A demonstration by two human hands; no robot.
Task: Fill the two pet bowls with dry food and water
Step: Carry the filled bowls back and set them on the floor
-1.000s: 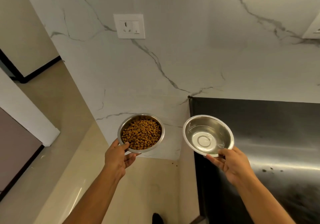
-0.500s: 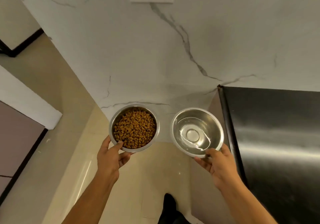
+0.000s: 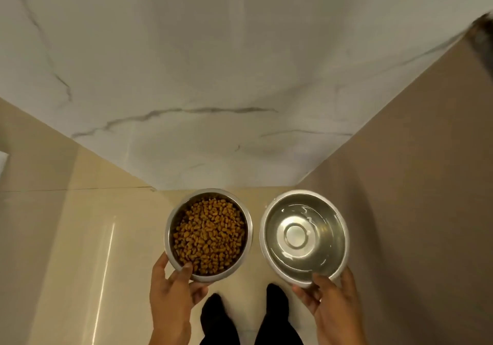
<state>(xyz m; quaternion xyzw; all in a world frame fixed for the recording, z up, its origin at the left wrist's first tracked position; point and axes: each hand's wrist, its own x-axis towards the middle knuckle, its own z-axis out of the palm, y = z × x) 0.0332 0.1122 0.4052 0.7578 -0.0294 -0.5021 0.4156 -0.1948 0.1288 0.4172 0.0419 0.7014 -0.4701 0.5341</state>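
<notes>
Two round steel pet bowls are held side by side above the floor. The left bowl [image 3: 249, 227] is full of brown dry food [image 3: 209, 235]; my left hand [image 3: 173, 294] grips its near rim, thumb inside the edge. The right bowl [image 3: 342, 227] holds clear water [image 3: 302, 238] that ripples over a raised centre disc; my right hand [image 3: 328, 307] grips its near rim. Both bowls look level, a small gap apart.
A white marble wall [image 3: 213, 77] with grey veins stands just ahead. A brown panel [image 3: 426, 184] closes off the right side. Glossy beige floor tiles [image 3: 93, 238] spread to the left and below. My two dark-clad legs [image 3: 240, 318] stand under the bowls.
My view has tipped down toward the floor and both bowls have come lower and closer together. The wall socket and the dark steel surface at the right have left the view.
</notes>
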